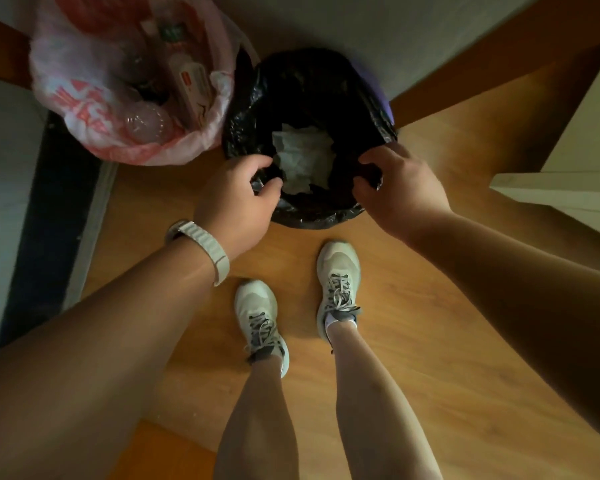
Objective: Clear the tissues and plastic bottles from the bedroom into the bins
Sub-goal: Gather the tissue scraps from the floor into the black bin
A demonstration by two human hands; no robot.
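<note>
Left hand: the left hand (pixel 238 195), with a pale woven watch strap (pixel 201 245) on the wrist, is at the near-left rim of the glossy black plastic bin liner (pixel 312 84); thumb and fingers are pinched together on a fold of the liner
Right hand: the right hand (pixel 400 188) mirrors it at the near-right rim; fingers curled and clamped on the liner's edge
Tissues: crumpled white paper tissues (pixel 303 157) lie inside the black liner, between the two hands, well below the rim
Bottles: clear plastic bottles (pixel 146 124) sit among cartons in the pink-and-white printed plastic bag (pixel 84 98) lining the neighbouring bin, touching the black liner's left side
Setting: both bins stand on a warm brown wooden floor (pixel 430 306) against a grey wall (pixel 395 29); the person's pale laced trainers (pixel 338 271) are just in front
Step in hand: it looks like the liner's mouth is being gathered or straightened; the sorting seems largely done here, though the rest of the room is out of view
Risk, tearing: thin film gripped in small pinches may stretch or rip if pulled hard; wider handfuls would spare it
Risk, spilling: lifting one side ahead of the other could tip the tissues over the rim onto the floor
Risk, neighbour: a sideways tug could drag against the pink bag and topple its loosely piled bottles
</note>
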